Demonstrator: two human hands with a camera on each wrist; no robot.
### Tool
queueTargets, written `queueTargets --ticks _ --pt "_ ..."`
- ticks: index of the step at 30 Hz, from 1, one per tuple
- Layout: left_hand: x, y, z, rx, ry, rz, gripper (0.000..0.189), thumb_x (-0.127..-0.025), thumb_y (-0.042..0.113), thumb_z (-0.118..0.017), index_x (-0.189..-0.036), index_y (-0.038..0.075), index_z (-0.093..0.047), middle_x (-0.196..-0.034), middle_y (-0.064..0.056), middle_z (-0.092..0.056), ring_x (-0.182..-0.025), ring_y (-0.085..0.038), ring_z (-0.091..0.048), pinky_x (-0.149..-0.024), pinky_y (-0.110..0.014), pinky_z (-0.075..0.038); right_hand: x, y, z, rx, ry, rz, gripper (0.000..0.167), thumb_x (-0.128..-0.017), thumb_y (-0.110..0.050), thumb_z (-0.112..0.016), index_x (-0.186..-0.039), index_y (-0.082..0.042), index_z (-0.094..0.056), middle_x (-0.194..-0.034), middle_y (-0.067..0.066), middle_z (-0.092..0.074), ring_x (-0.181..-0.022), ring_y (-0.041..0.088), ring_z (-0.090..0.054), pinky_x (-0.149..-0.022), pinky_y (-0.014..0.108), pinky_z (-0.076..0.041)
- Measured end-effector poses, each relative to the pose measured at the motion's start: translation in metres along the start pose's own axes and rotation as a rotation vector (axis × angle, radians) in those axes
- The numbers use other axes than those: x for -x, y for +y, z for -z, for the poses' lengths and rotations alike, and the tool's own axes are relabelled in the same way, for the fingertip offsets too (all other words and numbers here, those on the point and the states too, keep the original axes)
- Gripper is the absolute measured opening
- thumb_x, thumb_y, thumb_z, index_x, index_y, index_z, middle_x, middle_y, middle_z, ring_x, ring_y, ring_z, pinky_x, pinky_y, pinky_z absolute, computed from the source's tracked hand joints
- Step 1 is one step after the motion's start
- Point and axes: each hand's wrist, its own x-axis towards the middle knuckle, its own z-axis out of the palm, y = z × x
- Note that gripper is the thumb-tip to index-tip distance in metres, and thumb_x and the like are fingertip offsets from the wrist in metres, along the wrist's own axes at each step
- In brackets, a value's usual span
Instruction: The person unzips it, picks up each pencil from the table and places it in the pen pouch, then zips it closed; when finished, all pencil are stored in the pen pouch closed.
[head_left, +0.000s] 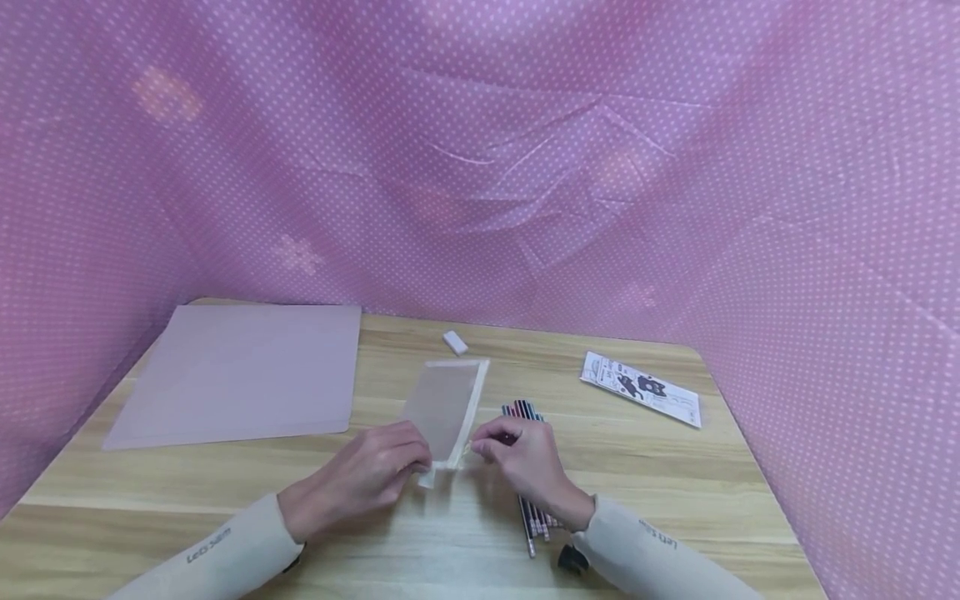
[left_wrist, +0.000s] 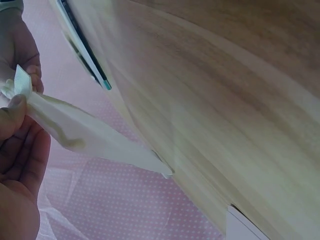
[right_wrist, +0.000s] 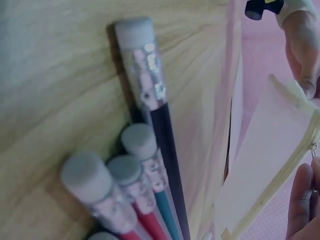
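A translucent pale zip pouch (head_left: 442,402) with cream edging lies between the hands, its near end lifted. My left hand (head_left: 375,468) pinches the near left corner. The pouch (left_wrist: 95,132) stretches away from that thumb in the left wrist view. At the near right corner my right hand (head_left: 521,458) pinches a small zipper pull; a metal ring (right_wrist: 314,147) shows there beside the fingertips. Below the right hand lies a bundle of pencils (head_left: 534,523), partly hidden by it. Their white erasers (right_wrist: 135,32) are close in the right wrist view.
A white eraser block (head_left: 454,342) lies beyond the pouch. Toward the back right is a flat packet (head_left: 641,389) with dark animal prints. A large pale sheet (head_left: 247,375) covers the table's left part. Pink dotted cloth (head_left: 525,167) surrounds the wooden table (head_left: 645,508).
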Motion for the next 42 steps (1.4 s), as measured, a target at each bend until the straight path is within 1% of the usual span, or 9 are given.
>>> queueTargets --ticks 5,13,16,19,24,29,34,38,42 --pt "-0.001 0.0 0.0 0.012 -0.005 -0.001 0.025 -0.074 -0.011 -0.068 -0.084 0.012 -0.071 -0.086 0.005 -0.071 -0.083 -0.006 -0.068 -0.081 -0.013 -0.056 -0.004 0.001 0.002 0.025 -0.007 -0.006 0.009 -0.083 -0.009 -0.08 -0.086 -0.017 -0.077 -0.088 0.002 -0.079 -0.072 0.008 -0.069 -0.066 0.022 -0.059" --pt "-0.002 0.001 0.001 0.011 -0.013 -0.008 0.023 -0.075 -0.01 -0.07 -0.084 0.011 -0.072 -0.086 0.005 -0.071 -0.083 -0.005 -0.067 -0.081 -0.013 -0.056 -0.015 0.005 0.005 0.046 -0.002 -0.016 0.012 -0.082 -0.009 -0.081 -0.087 -0.019 -0.078 -0.086 -0.002 -0.078 -0.073 0.009 -0.069 -0.068 0.023 -0.059" --pt "-0.001 0.001 0.001 0.007 -0.026 -0.016 0.023 -0.075 -0.009 -0.072 -0.086 0.011 -0.072 -0.088 0.005 -0.071 -0.084 -0.005 -0.067 -0.081 -0.013 -0.056 -0.02 0.009 0.007 0.054 0.003 -0.03 0.009 -0.083 -0.009 -0.08 -0.087 -0.018 -0.078 -0.085 -0.001 -0.078 -0.072 0.01 -0.069 -0.068 0.023 -0.058" --pt "0.0 0.001 0.002 -0.007 -0.036 -0.02 0.022 -0.074 -0.008 -0.073 -0.088 0.01 -0.073 -0.089 0.005 -0.071 -0.085 -0.005 -0.067 -0.081 -0.014 -0.057 -0.025 0.012 0.009 0.066 0.012 -0.046 0.004 -0.084 -0.011 -0.079 -0.088 -0.013 -0.078 -0.084 0.0 -0.078 -0.071 0.009 -0.069 -0.066 0.022 -0.058" --pt "0.001 0.002 0.003 -0.017 -0.039 -0.032 0.022 -0.074 -0.006 -0.072 -0.088 0.011 -0.073 -0.089 0.005 -0.072 -0.085 -0.006 -0.068 -0.082 -0.015 -0.058 -0.034 0.018 0.012 0.102 0.029 -0.059 0.004 -0.085 -0.015 -0.079 -0.088 -0.013 -0.078 -0.084 -0.002 -0.078 -0.073 0.008 -0.069 -0.065 0.021 -0.057" --pt "0.0 0.004 0.005 -0.017 -0.035 -0.053 0.022 -0.075 -0.006 -0.071 -0.086 0.012 -0.072 -0.087 0.006 -0.071 -0.083 -0.004 -0.066 -0.081 -0.014 -0.057 -0.044 0.027 0.02 0.12 0.076 -0.069 0.009 -0.085 -0.016 -0.08 -0.089 -0.009 -0.078 -0.08 -0.001 -0.077 -0.068 0.01 -0.067 -0.062 0.021 -0.056" --pt "0.0 0.006 0.007 -0.019 -0.03 -0.076 0.023 -0.073 -0.008 -0.069 -0.085 0.013 -0.071 -0.085 0.007 -0.069 -0.08 -0.003 -0.065 -0.081 -0.013 -0.056 -0.051 0.032 0.029 0.13 0.115 -0.071 0.006 -0.085 -0.014 -0.079 -0.089 -0.009 -0.078 -0.078 0.001 -0.076 -0.067 0.01 -0.066 -0.06 0.021 -0.055" --pt "0.0 0.008 0.008 -0.012 -0.029 -0.095 0.027 -0.07 -0.01 -0.068 -0.082 0.014 -0.069 -0.083 0.008 -0.068 -0.079 -0.003 -0.064 -0.08 -0.011 -0.055 -0.057 0.038 0.035 0.133 0.151 -0.074 0.003 -0.087 -0.011 -0.076 -0.09 -0.009 -0.078 -0.082 0.005 -0.077 -0.069 0.012 -0.068 -0.061 0.02 -0.056" --pt "0.0 0.01 0.009 -0.003 -0.028 -0.104 0.028 -0.069 -0.011 -0.068 -0.082 0.014 -0.069 -0.083 0.008 -0.067 -0.079 -0.002 -0.064 -0.08 -0.01 -0.054 -0.061 0.042 0.041 0.13 0.19 -0.094 0.003 -0.088 -0.01 -0.076 -0.091 -0.01 -0.078 -0.084 0.009 -0.077 -0.07 0.017 -0.071 -0.06 0.02 -0.056"
